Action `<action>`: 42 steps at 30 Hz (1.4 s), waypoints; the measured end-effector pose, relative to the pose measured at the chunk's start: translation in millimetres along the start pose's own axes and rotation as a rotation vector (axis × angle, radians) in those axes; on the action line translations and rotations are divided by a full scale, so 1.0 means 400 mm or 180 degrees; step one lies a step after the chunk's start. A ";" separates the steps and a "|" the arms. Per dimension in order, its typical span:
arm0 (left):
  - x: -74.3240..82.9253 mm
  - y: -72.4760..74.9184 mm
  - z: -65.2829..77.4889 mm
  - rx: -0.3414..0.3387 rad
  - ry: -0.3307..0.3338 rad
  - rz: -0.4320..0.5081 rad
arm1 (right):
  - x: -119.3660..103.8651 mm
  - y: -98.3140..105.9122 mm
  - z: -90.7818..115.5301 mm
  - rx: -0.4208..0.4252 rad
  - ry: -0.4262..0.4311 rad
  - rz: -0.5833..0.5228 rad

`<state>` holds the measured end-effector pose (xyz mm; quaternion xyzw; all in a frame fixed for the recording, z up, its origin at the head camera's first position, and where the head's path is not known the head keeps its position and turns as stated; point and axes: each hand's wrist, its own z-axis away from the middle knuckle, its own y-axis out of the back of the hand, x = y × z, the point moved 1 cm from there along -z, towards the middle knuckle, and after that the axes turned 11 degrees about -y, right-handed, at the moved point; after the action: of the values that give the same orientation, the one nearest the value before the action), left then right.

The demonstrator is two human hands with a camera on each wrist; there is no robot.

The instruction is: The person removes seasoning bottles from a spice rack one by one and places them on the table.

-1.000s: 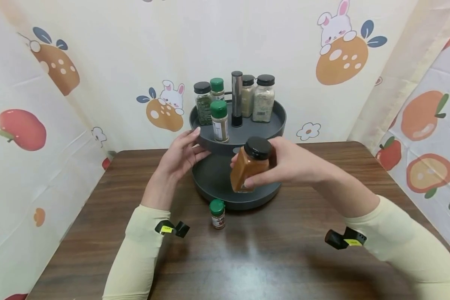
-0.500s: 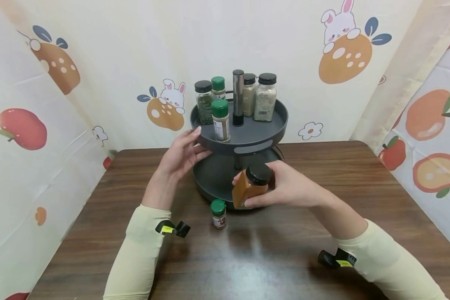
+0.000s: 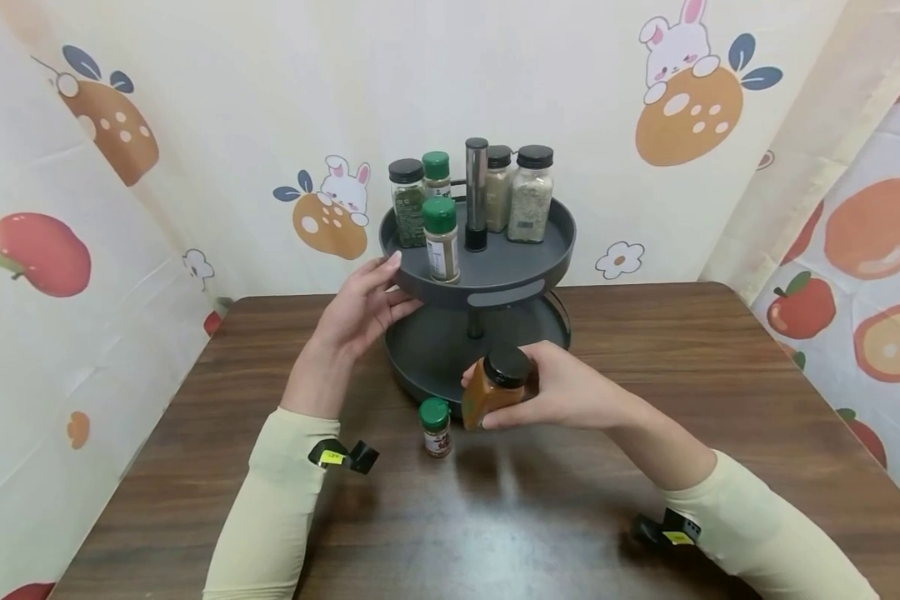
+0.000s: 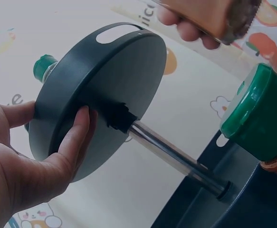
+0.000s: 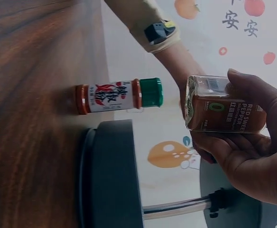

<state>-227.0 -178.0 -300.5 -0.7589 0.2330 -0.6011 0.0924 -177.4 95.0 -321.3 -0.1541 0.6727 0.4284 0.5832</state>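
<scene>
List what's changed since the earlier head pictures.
The right hand has moved the red sweet pepper jar down and back toward the person, from in front of the upper tray to near the green-capped bottle. Nothing was newly grasped or released. Unchanged: the left hand on the upper tray's rim, and the bottle standing on the table.

We read "RED SWEET PEPPER" on the jar point(image 5: 226, 111), green "0" alongside, "安" twice and "uice" on the curtain point(image 5: 209, 45)
</scene>
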 end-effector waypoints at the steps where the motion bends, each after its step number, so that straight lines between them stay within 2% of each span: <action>1: 0.002 0.000 0.000 0.0000 -0.0003 0.0006 | 0.004 -0.002 -0.002 -0.0010 0.0004 0.0009; 16: 0.000 0.000 0.003 0.0022 0.0009 0.0039 | 0.076 -0.046 -0.005 -0.0061 0.0029 0.0107; 24: -0.003 0.001 0.000 0.0028 -0.0007 0.0032 | 0.105 -0.071 -0.016 0.0012 -0.0104 0.0343; 33: -0.003 -0.001 -0.002 0.0002 -0.0028 0.0033 | 0.133 -0.093 -0.028 0.0118 -0.0090 0.0596; 42: -0.002 -0.002 -0.001 -0.0010 -0.0046 0.0028 | 0.146 -0.107 -0.034 0.0188 -0.0291 0.0720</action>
<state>-227.3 -176.9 -300.9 -0.7623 0.2365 -0.5948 0.0955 -171.8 76.8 -392.6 -0.0404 0.6708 0.4780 0.5655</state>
